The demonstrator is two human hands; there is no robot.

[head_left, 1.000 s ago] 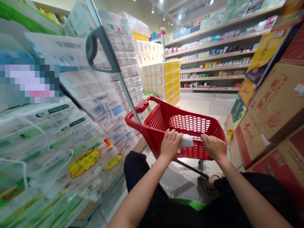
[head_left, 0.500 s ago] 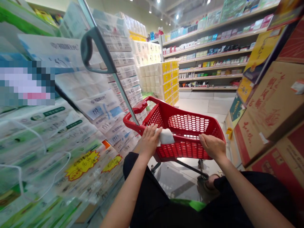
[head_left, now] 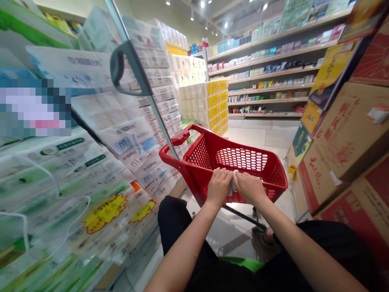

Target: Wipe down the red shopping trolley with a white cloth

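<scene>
Where the latticed basket (head_left: 192,178) curves, left hand (head_left: 218,187) and right hand (head_left: 249,187) clasp white cloth (head_left: 233,184).

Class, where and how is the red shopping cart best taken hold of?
Probably by the grey handle, coming from the picture's left: its loop juts that way off the slanting metal pole, with an opening through it. The pole rises from one end of the red shopping cart.
</scene>
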